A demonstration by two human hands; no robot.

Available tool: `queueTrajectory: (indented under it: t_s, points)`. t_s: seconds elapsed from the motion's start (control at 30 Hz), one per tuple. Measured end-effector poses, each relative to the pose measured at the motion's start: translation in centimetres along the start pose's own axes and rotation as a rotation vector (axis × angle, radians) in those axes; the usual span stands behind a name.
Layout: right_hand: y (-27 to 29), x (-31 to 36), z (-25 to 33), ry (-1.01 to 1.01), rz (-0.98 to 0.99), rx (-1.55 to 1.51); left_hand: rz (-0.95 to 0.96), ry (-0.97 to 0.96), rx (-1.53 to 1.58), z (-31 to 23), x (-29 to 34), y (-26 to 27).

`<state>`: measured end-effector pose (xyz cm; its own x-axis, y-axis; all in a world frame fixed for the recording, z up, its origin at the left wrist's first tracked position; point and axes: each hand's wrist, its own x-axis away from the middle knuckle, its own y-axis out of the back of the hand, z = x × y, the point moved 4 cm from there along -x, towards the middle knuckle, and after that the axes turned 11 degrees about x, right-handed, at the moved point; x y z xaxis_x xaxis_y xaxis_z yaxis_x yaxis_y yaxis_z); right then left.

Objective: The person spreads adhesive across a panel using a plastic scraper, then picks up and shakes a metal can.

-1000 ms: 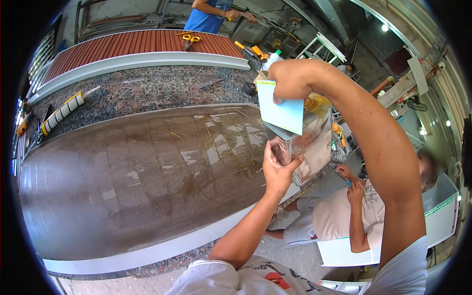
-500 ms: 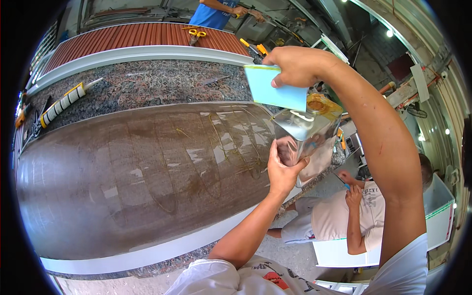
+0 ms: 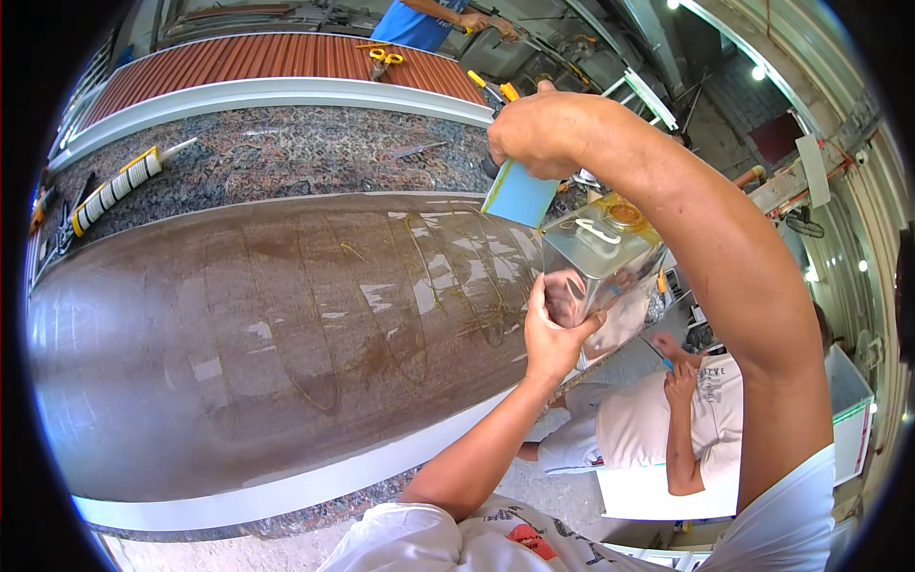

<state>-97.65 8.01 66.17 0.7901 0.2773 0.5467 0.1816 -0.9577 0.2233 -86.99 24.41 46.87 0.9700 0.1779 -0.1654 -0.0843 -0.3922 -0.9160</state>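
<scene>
My left hand (image 3: 553,338) is spread around the lower corner of a shiny square metal can (image 3: 596,250), its thumb and fingers pressed to the sides. The can has a white handle and a stained yellow-brown round cap area on top. Above it, my right hand (image 3: 538,133) is closed on a thin light blue rectangular sheet (image 3: 520,194) with a yellowish edge; most of the fingers are hidden. The sheet's lower corner is near or touching the can's upper left edge. Beside the can lies a large brown panel (image 3: 286,315) with looping yellowish streaks.
The panel lies over a speckled stone surface (image 3: 315,157) with a sealant cartridge (image 3: 116,194) and a thin blade-like tool. Behind are a ribbed red-brown panel (image 3: 238,71) and yellow-handled scissors (image 3: 385,61). One person in blue (image 3: 416,27) stands beyond; another in beige (image 3: 701,405) is at right.
My right hand has turned and shifted slightly left and down, so the blue sheet now looks narrower and steeper. My left hand and the can have barely moved.
</scene>
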Motion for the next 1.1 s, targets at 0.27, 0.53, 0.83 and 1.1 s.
queueTrajectory:
  t_s: [0.27, 0.53, 0.83, 1.1]
  points:
    - [1.3, 1.0, -0.2, 0.079, -0.155, -0.238, -0.049, 0.068, 0.024, 0.3, 0.4, 0.1]
    - [4.1, 5.0, -5.7, -0.079, -0.569, -0.331, -0.032, 0.058, 0.128, -0.8, -0.5, -0.4]
    - [1.3, 15.1, -14.4, -0.617, -1.032, -1.049, 0.055, 0.095, 0.007, -2.8, -2.8, -2.8]
    - [-10.6, 18.2, -24.5, -0.734, -1.383, -1.510, 0.128, 0.191, -0.033, -8.0, -2.3, -2.4]
